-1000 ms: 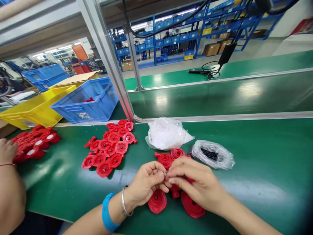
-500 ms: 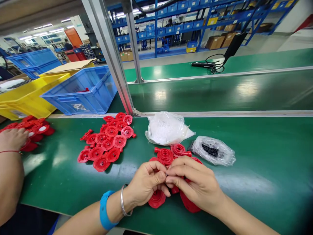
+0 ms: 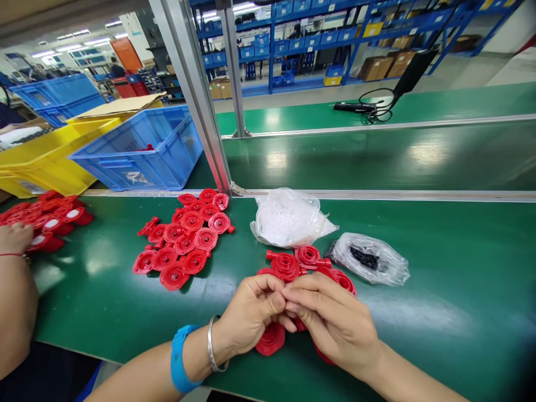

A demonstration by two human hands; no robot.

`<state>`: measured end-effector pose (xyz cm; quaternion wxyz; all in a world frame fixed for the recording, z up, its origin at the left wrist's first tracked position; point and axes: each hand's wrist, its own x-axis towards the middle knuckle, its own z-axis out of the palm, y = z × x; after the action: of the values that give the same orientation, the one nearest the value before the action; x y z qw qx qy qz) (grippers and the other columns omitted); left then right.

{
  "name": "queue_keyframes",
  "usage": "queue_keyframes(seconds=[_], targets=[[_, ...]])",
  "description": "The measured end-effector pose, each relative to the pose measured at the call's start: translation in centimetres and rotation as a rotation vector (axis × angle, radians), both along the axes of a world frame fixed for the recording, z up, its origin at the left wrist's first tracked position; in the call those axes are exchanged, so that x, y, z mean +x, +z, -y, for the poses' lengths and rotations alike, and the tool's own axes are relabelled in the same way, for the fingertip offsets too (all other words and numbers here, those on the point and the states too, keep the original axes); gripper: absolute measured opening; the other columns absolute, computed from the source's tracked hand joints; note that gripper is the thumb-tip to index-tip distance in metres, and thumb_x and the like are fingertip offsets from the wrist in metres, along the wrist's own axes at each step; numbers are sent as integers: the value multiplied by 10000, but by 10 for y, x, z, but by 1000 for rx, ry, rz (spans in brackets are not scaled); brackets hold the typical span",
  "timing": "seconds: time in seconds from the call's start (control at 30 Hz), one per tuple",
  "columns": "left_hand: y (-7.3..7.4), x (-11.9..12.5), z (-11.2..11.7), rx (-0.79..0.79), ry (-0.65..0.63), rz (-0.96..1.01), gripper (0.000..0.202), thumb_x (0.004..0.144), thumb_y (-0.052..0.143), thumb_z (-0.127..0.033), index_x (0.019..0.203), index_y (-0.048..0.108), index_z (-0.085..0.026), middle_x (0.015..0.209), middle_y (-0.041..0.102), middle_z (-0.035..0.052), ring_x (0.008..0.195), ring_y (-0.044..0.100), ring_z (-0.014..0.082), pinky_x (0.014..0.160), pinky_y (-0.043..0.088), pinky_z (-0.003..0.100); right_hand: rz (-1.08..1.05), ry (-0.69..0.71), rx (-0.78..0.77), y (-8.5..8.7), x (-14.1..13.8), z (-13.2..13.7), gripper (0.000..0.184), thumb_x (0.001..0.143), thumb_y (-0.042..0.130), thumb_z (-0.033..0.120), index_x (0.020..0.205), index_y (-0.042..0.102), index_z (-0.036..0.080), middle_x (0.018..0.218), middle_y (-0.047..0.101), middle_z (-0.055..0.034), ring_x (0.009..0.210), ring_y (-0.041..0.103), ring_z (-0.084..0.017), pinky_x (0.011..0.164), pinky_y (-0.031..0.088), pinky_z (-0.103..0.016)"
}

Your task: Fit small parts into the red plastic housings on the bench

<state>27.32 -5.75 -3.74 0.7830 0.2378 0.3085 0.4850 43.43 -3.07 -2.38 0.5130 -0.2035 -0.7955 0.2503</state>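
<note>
My left hand [image 3: 256, 314] and my right hand [image 3: 335, 321] meet fingertip to fingertip above the green bench, both closed in a pinch. Whatever lies between the fingers is too small and covered to name. Beneath and around them lie several round red plastic parts [image 3: 285, 267] with ringed faces, some partly hidden by the hands. Just behind these sits a clear plastic bag of small white pieces [image 3: 288, 219]. To its right is a crumpled clear bag with small black pieces [image 3: 365, 258].
A larger group of red parts [image 3: 184, 243] lies left of centre. At far left a co-worker's hand [image 3: 15, 237] touches more red parts [image 3: 50, 215]. Behind stand a blue crate [image 3: 134, 162], a yellow bin [image 3: 54, 162] and a metal post [image 3: 196, 95].
The view has shifted slightly. My hands stay pinched together, with the right fingers bent a little more. The co-worker's hand has drawn back to the left.
</note>
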Motion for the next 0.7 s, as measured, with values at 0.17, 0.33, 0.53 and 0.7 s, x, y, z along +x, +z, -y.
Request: queue_keyframes(seconds=[0.17,0.33,0.53,0.7], targets=[[-2,-4,1,144,64,-111,275,738,782,-352,749,637,-118,687,649,-7,521,658,77,511,534,137,-79,79,-217,-3,-5,1,348,849,579,-7,1103,670,211,931,648,-41,743,645,-102,622,568,-187],[3,-8,2,265,77,-262,235,803,716,-351,793,638,-129,760,601,-10,558,666,90,502,550,163,-105,105,-315,-2,-2,-1,306,867,580,32,1061,698,237,926,645,-30,672,654,-85,588,572,-173],[6,-8,3,275,85,-342,253,797,719,-351,760,606,-128,800,566,-17,546,680,101,494,542,160,-55,27,-219,3,2,-4,195,842,632,65,977,698,190,865,693,-41,746,674,-127,687,576,-222],[6,-9,3,283,101,-383,268,783,731,-362,755,618,-121,824,558,-7,563,679,108,515,559,185,-60,76,-165,4,0,-6,233,854,603,36,1014,684,184,833,694,-40,715,656,-120,660,557,-221]])
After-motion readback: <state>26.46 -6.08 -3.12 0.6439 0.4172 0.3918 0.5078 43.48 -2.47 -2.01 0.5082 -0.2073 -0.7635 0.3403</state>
